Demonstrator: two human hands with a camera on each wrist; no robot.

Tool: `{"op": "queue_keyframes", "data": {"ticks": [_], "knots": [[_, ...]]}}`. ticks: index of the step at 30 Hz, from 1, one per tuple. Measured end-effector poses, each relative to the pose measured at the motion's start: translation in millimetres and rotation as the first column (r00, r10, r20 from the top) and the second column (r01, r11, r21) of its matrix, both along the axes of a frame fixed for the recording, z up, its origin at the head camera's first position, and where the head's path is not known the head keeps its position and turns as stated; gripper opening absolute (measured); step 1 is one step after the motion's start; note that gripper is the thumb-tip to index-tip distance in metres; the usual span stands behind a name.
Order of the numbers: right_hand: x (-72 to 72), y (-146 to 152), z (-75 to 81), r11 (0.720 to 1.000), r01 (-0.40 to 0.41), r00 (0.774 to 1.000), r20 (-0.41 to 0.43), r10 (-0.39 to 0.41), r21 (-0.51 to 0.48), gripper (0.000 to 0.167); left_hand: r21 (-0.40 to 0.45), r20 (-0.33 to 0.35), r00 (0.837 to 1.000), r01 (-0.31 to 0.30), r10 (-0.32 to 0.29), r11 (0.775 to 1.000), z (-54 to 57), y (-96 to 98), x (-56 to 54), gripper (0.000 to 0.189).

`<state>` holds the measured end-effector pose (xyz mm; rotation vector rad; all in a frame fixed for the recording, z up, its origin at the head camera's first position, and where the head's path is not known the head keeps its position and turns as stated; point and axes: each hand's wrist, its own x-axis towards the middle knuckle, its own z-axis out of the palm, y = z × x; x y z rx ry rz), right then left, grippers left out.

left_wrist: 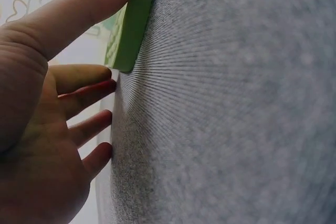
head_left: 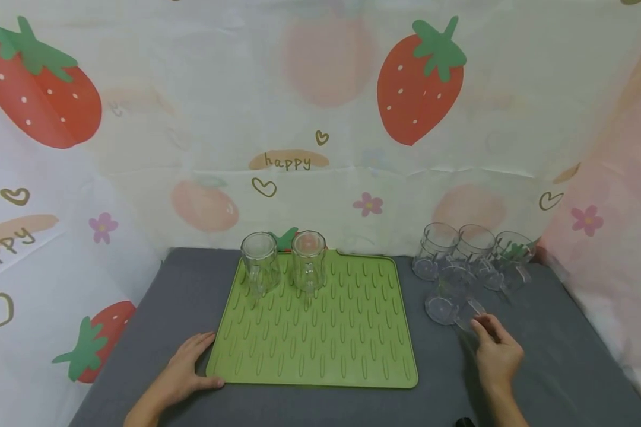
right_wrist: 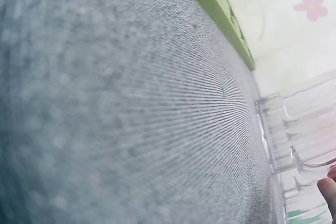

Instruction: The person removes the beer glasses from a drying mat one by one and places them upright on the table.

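Observation:
A clear mug stands on the grey cloth, nearest of the group on the right. My right hand pinches its handle between thumb and fingers; in the right wrist view only fingertips show at the edge. My left hand rests at the near left corner of a green ribbed mat, its thumb against the front edge and its extended fingers by the left side. Two clear mugs stand side by side at the mat's far left, handles towards me.
Behind the pinched mug stand three more clear mugs, close together to the right of the mat. Grey cloth covers the table. A strawberry-printed curtain hangs behind and at both sides. A small black object shows at the bottom edge.

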<state>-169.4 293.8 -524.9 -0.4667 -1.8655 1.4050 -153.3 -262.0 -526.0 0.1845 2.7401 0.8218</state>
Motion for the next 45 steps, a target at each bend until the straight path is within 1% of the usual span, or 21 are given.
{"op": "queue_keyframes", "data": {"ticks": [5,11,14,19,22,26,30,35,40,42,45], "knots": [[0.9,-1,-1.3,1.0,-0.004,1.0,-0.012,0.004,0.001,0.018,0.01,-0.004,1.0,0.004,-0.004,1.0,-1.0,-1.2,1.9,0.102],[2.6,-2,-3.8,0.999,0.004,1.0,0.002,-0.004,0.038,0.018,0.026,0.017,1.0,-0.015,0.015,1.0,-1.3,1.4,4.5,0.103],[4.9,-3,-2.8,0.999,0.01,1.0,0.005,-0.011,0.033,0.018,0.035,0.027,1.0,-0.015,0.014,0.999,-0.8,3.8,5.0,0.104],[7.5,-6,0.2,0.999,0.021,1.0,0.002,-0.021,0.032,0.019,0.038,0.024,1.0,-0.009,0.008,0.999,0.9,5.8,5.9,0.103],[8.3,-6,0.9,0.998,0.036,0.999,0.011,-0.037,0.052,0.023,0.039,0.019,1.0,-0.002,0.001,0.999,1.3,5.6,6.0,0.102],[9.3,-7,3.2,0.997,0.04,0.999,0.021,-0.041,0.067,0.03,0.037,0.027,1.0,-0.009,0.008,0.999,2.1,4.3,5.6,0.102],[10.5,-8,10.4,0.997,0.022,1.0,0.01,-0.023,0.067,0.033,0.033,0.04,0.999,-0.028,0.027,0.999,2.8,3.0,5.0,0.102],[12.3,-11,22.6,0.996,0.031,0.998,-0.053,-0.027,0.078,0.036,0.037,0.044,0.998,-0.038,0.036,0.999,2.9,4.0,4.3,0.103],[14.9,-19,40.1,0.98,0.052,0.994,-0.103,-0.033,0.191,0.039,0.045,0.051,0.998,-0.045,0.043,0.998,4.1,6.5,2.6,0.103],[15.4,-24,48.7,0.974,0.033,0.995,-0.103,-0.01,0.225,0.04,0.05,0.055,0.997,-0.047,0.044,0.998,4.3,7.2,1.8,0.103],[13.8,-33,59.6,0.974,-0.039,0.995,-0.083,0.059,0.222,0.041,0.054,0.061,0.997,-0.049,0.046,0.997,4.1,7.7,0.9,0.103]]}}
